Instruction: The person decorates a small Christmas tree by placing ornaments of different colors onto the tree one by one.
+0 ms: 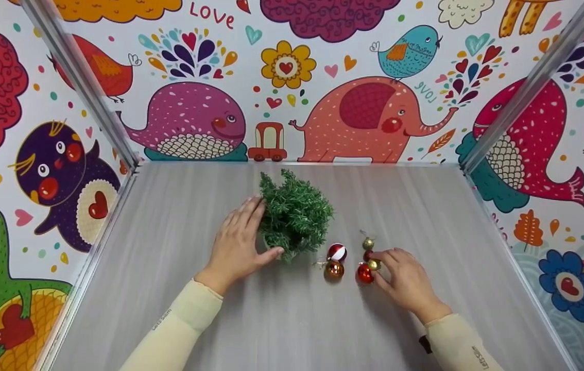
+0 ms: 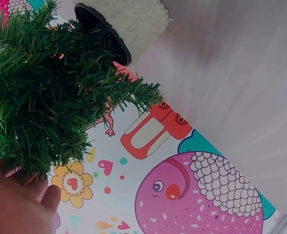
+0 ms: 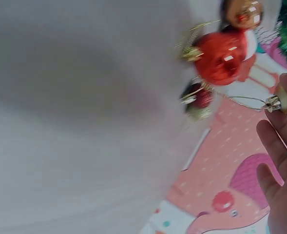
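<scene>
Tree (image 1: 296, 214) against left hand (image 1: 238, 242), gold bauble (image 1: 374, 265) in right hand (image 1: 408, 281)

A small artificial tree with bushy, dark-green needled branches (image 1: 299, 214) stood upright on the grey counter (image 1: 446, 216), its branches spreading unevenly; below them sat a white, rough-textured base with a round black rim. The left fingers (image 1: 244, 215) lay against its left side. A small shiny gold ball with a metallic cap (image 1: 374, 264) was pinched in the right fingers (image 3: 273, 142), right of the tree and nearer the person, a thin looped cord running from its cap.
</scene>
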A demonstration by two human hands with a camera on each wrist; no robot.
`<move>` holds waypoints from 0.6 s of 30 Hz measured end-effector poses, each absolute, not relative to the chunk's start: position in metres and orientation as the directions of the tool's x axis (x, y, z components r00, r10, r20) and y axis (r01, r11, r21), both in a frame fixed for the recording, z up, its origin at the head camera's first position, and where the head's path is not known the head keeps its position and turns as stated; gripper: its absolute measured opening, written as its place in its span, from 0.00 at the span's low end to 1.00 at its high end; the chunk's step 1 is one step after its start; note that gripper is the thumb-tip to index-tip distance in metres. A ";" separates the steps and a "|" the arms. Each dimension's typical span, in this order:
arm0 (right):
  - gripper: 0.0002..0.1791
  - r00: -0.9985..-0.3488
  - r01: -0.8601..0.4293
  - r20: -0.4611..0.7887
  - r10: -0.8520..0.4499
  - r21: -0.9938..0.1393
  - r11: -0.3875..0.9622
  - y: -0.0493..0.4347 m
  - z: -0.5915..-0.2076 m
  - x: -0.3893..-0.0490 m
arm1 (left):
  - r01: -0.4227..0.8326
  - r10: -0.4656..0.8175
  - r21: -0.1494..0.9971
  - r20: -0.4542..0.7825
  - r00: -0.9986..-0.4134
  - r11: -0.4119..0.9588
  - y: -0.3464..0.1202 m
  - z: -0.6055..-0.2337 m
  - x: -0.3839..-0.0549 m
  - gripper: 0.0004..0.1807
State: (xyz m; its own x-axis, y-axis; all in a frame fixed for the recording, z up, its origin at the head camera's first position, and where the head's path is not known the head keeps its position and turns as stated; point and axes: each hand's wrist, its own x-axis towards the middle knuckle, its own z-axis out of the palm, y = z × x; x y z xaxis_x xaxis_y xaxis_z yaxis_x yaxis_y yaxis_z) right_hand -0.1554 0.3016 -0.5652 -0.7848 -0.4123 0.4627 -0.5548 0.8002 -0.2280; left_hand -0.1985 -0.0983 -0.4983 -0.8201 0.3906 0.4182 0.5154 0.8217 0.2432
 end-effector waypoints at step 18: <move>0.21 -0.688 -0.698 0.579 -0.437 -0.361 0.619 0.215 -0.538 -0.157 | 0.513 0.381 0.257 0.425 -0.821 0.819 -0.097 -0.498 -0.196 0.56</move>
State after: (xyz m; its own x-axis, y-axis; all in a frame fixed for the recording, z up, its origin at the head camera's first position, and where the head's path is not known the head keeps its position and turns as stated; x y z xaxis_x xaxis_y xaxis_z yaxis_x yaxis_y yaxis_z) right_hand -0.1574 0.2150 -0.5383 -0.6880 -0.4374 0.5791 -0.6976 0.6187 -0.3614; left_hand -0.1965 -0.0970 -0.4979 -0.8209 0.3809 0.4255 0.5131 0.8191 0.2567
